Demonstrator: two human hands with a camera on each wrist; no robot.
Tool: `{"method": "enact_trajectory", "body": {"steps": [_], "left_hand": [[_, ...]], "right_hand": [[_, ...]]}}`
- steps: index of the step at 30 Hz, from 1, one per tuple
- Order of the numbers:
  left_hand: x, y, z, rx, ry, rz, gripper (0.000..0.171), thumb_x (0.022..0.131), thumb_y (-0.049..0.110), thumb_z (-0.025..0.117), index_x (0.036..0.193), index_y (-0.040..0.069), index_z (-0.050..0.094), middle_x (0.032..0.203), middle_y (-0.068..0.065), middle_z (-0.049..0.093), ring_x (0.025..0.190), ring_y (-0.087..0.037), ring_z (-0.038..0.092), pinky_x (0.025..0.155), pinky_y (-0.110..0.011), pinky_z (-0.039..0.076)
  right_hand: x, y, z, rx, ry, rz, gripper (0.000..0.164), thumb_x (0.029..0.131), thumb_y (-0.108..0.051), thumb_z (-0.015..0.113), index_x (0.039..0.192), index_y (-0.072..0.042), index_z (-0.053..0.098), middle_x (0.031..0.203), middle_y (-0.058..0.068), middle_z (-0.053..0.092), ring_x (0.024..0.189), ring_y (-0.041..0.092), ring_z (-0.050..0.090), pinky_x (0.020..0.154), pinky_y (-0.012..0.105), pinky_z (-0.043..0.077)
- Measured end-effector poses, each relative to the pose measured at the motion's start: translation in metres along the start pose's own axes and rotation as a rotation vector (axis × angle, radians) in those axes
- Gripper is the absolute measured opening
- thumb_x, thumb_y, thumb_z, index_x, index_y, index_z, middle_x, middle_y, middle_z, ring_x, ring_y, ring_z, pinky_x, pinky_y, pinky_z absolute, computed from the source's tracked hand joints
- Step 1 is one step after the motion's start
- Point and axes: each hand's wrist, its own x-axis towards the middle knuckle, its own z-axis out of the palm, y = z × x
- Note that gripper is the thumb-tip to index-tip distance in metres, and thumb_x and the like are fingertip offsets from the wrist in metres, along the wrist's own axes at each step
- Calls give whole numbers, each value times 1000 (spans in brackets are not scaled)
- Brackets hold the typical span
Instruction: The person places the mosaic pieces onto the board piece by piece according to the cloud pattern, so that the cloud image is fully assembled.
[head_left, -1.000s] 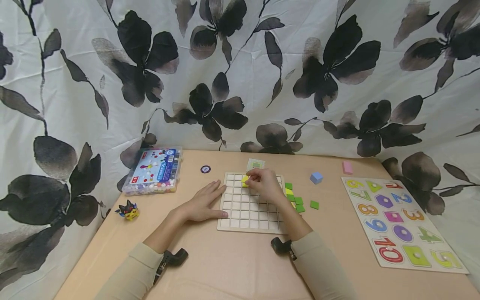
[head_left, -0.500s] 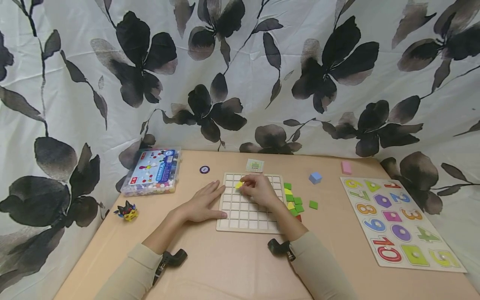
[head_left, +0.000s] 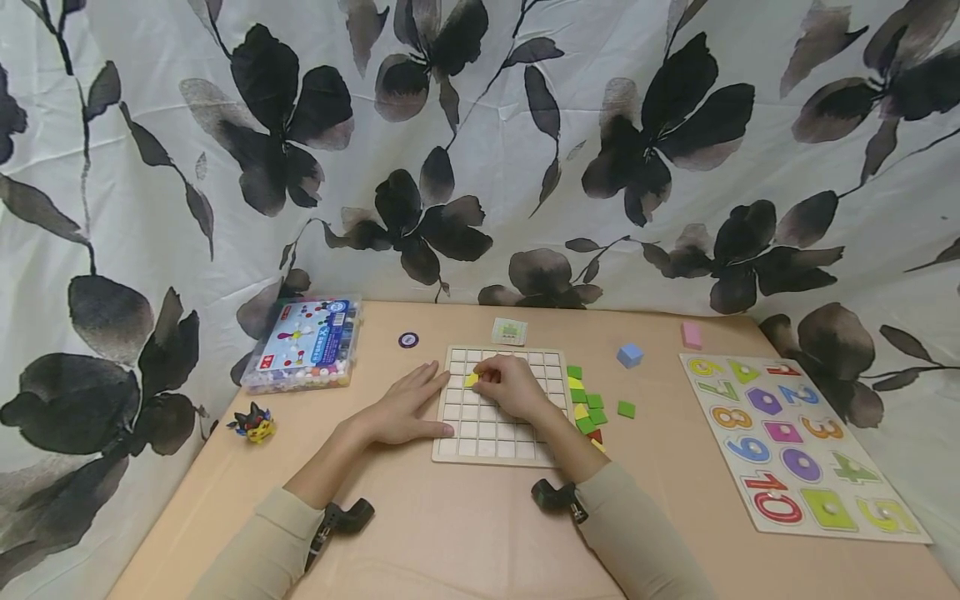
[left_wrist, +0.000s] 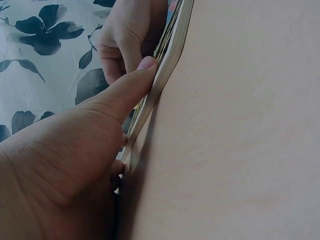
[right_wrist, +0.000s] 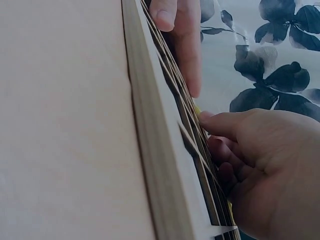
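The right hand (head_left: 512, 385) seems to pinch a yellow tile (head_left: 472, 380) at its fingertips, over the far left part of the wooden grid board (head_left: 487, 447); whether the tile touches a cell, I cannot tell; the left hand (head_left: 408, 408) lies spread left of that pinch, its fingers and thumb touching the board's edge; the tile could catch on a cell divider and sit tilted, if let go off-centre; the board could slide, if the left hand's light-looking contact gives; the right forearm, close to the loose tiles, could brush them aside if it swings outward.

Counted, there is one tile in the pinch and one board beneath it; right of the grip lie about six green tiles (head_left: 626, 409), three yellow ones (head_left: 581, 411) and one red tile (head_left: 596, 435), overlap making this approximate; beyond the grip is one pattern card (head_left: 510, 332); farther right are one blue cube (head_left: 630, 356), one pink block (head_left: 692, 336) and one number puzzle (head_left: 750, 500).
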Motion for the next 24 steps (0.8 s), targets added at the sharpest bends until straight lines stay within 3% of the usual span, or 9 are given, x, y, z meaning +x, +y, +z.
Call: {"method": "enact_trajectory", "body": {"steps": [13,24], "left_hand": [[0,-1,2,3,-2,0,102,91,67,67,167,15,24,176,-16,7,163,-38,3,129,-64,9],[2,-4,1,12,-1,11,102,92,67,66,167,14,23,176,-16,6,163,-38,2,129,-64,9]], "right_hand": [[-2,-5,-1,-51,-22,33,20,93,-15,79,111,-6,79,85,-1,66,74,12,57,63,24,48],[-2,-4,-1,-31,-21,42,27,93,-15,79,118,-3,77,87,0,67,76,14,58,65,25,49]]}}
